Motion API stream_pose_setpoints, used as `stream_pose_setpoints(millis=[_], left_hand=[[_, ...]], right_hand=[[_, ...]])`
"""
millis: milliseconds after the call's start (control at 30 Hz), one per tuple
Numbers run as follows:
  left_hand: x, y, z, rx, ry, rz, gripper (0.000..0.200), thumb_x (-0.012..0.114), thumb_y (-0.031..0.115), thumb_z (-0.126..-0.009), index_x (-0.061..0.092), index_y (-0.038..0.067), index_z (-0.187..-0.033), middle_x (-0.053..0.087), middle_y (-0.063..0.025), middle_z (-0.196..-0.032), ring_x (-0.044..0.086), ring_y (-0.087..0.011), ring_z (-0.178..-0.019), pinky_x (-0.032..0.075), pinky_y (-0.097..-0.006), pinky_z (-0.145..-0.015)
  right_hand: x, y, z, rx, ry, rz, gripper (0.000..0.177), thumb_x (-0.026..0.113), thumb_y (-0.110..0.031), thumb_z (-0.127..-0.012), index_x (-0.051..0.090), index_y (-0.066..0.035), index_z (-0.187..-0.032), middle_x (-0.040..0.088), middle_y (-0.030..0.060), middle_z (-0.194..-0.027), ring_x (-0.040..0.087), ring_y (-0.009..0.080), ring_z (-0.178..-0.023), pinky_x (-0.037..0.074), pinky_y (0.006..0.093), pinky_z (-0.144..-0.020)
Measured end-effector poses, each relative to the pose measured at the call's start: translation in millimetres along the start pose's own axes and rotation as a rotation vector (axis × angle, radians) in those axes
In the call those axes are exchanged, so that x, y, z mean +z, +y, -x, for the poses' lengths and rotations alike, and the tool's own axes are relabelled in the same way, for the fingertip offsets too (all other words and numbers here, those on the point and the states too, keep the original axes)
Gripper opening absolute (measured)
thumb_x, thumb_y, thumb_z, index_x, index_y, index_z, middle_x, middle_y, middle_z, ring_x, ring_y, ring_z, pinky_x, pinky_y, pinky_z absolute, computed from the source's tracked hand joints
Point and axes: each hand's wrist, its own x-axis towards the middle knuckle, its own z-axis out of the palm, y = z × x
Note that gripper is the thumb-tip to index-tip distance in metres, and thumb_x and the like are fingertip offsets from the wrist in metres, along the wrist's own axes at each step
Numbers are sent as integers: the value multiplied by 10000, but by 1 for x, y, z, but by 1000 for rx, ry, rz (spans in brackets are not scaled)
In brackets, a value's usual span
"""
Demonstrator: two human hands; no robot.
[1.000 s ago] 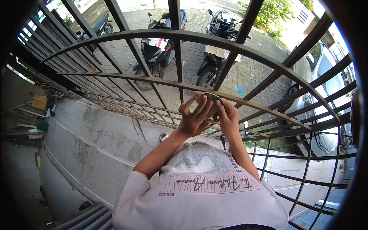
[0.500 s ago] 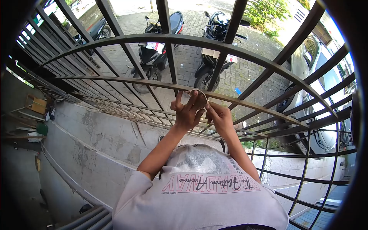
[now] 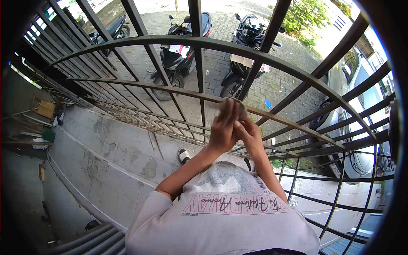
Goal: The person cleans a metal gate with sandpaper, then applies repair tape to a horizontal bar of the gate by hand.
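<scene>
My left hand (image 3: 223, 131) presses its fingers over a small dark brown piece of sandpaper (image 3: 243, 111) with a pale edge, against the horizontal bar (image 3: 276, 115) of a metal fence. Close against it on the right, my right hand (image 3: 250, 135) has its fingers bent at the lower edge of the same sheet. The two hands touch, and the fingers of the left are slightly smeared by motion. Much of the sheet is hidden behind the fingers. Along this bar the surface looks browner than on the dark curved bar (image 3: 204, 41) above it.
Beyond the fence stand motorcycles (image 3: 174, 63) and a silver car (image 3: 357, 159) on paving. Upright bars (image 3: 198, 63) cross close to my hands. On the left, a tiled ledge (image 3: 114, 144) runs below the fence, with stacked wooden pieces (image 3: 42, 108) beside it.
Both hands have drawn together on the bar, and the left fingers now lie flatter over the sandpaper. The view has shifted a little, bringing a sandalled foot into sight.
</scene>
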Motion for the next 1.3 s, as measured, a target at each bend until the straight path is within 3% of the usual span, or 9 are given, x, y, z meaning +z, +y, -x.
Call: stream_pose_setpoints(millis=[33,200,300,367,533,700,900,967,1300], left_hand=[[3,12,-7,-69,52,203,703,548,179,-956,296,-70,-1564,281,-348,-1597,462,-519,-1362,460,-523,-1046],[-7,-37,6,-152,156,-160,745,613,83,-836,375,-46,-1530,334,-307,-1590,609,-501,-1152,533,-502,-906],[7,-21,-4,-151,323,31,753,604,92,-831,366,-44,-1533,362,-307,-1575,607,-507,-1164,532,-509,-930],[11,-19,0,38,22,-84,757,606,100,-837,359,-39,-1539,380,-302,-1568,596,-489,-1211,531,-502,-943],[-16,-35,-6,-107,197,-191,760,612,86,-846,364,-3,-1559,390,-297,-1563,591,-422,-1267,548,-476,-896],[8,-19,2,4,-21,-41,793,616,89,-839,330,-1,-1573,375,-295,-1574,588,-437,-1262,547,-495,-894],[7,-36,-1,-256,299,-10,862,578,55,-840,172,-64,-1591,224,-381,-1599,396,-508,-1416,466,-520,-1040],[15,-21,-8,-87,270,-45,883,578,51,-829,145,-89,-1585,191,-407,-1595,413,-521,-1402,472,-511,-1029],[13,2,-5,-1,26,-32,821,646,133,-814,364,83,-1583,397,-185,-1601,686,-411,-1041,547,-455,-846]], right_hand=[[1,4,-1,-37,72,-11,455,606,-234,-1047,544,-35,-1452,574,-9,-808,544,67,-690,471,226,-654],[-19,-12,14,95,-69,67,439,554,-265,-1078,547,-46,-1458,504,-46,-715,458,52,-637,416,228,-589],[-26,11,24,171,-77,52,467,529,-304,-1079,530,-53,-1473,495,-51,-677,453,45,-594,330,212,-542],[-23,16,24,191,-63,10,462,534,-278,-1076,522,-53,-1480,505,-43,-697,460,50,-605,354,215,-555],[-7,3,18,94,-81,-15,452,557,-227,-1071,504,-40,-1480,544,-10,-781,500,57,-679,439,231,-603],[-12,28,19,145,17,-115,390,561,-233,-1066,559,-58,-1414,543,-13,-760,503,65,-661,431,228,-598],[-26,37,31,230,60,-114,344,537,-261,-1068,614,-71,-1344,547,-30,-725,486,48,-599,373,212,-562],[-25,39,31,218,60,-97,341,532,-268,-1067,625,-68,-1328,552,-29,-718,488,48,-594,360,213,-555],[-8,20,16,165,93,-82,484,560,-301,-1063,515,-12,-1449,580,-11,-787,521,62,-656,410,233,-590]])
